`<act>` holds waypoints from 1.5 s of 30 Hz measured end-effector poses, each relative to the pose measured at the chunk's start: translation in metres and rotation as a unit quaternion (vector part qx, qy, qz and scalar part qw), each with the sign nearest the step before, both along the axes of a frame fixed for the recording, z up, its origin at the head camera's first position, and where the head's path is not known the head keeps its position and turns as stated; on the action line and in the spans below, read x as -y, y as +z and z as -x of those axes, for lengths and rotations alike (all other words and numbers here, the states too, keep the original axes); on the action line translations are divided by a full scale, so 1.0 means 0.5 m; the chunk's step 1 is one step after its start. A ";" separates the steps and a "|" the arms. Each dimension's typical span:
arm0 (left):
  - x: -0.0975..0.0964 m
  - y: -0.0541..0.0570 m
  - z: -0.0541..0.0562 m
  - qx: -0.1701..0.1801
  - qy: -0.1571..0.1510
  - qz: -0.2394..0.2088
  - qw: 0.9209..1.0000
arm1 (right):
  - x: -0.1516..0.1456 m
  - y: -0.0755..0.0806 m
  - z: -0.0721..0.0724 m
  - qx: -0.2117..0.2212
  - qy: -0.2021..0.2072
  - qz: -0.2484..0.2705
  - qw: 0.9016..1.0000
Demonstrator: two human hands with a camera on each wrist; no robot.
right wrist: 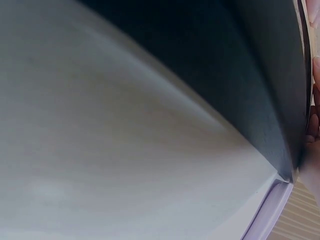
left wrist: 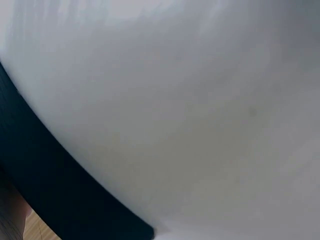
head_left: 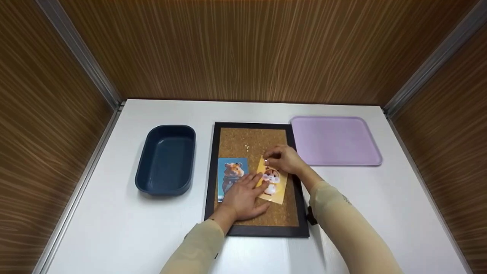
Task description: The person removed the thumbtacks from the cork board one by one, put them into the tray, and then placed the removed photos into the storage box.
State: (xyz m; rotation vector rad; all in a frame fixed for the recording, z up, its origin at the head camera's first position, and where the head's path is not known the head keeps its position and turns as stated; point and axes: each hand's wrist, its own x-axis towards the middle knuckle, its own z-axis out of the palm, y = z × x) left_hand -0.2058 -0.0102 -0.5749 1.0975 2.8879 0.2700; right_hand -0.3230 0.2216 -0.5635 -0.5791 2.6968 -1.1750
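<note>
A black-framed cork board lies on the white table, bearing a blue hamster picture card at left and a tilted yellow hamster card at right. My left hand rests palm down with spread fingers, covering part of the blue card and touching the yellow one's left edge. At the yellow card's upper left corner, my right hand pinches a small pale push pin, mostly hidden by the fingers. Several tiny whitish push pins sit higher on the cork. The right wrist view catches only fingertips at its edge.
To the board's left stands a deep dark blue bin. A flat lilac tray lies at the right, touching or nearly touching the frame. A small dark object shows at the frame's lower right edge. Wood-grain panels enclose the table's back and sides.
</note>
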 end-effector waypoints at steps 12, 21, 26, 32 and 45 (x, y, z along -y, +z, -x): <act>0.001 -0.001 0.000 0.000 -0.001 0.004 1.000 | 0.002 -0.002 -0.001 -0.008 0.005 -0.006 1.000; 0.001 -0.005 -0.001 -0.010 -0.002 -0.015 1.000 | 0.002 0.000 -0.002 -0.001 -0.002 -0.010 1.000; 0.000 -0.006 -0.001 -0.012 -0.003 -0.017 1.000 | 0.002 -0.001 -0.002 -0.006 0.001 -0.008 1.000; 0.000 -0.005 -0.001 -0.011 -0.003 -0.016 1.000 | 0.003 0.001 -0.002 0.001 0.000 -0.011 1.000; 0.001 -0.004 0.000 -0.007 -0.003 -0.017 1.000 | 0.001 0.000 -0.001 0.004 0.003 -0.013 1.000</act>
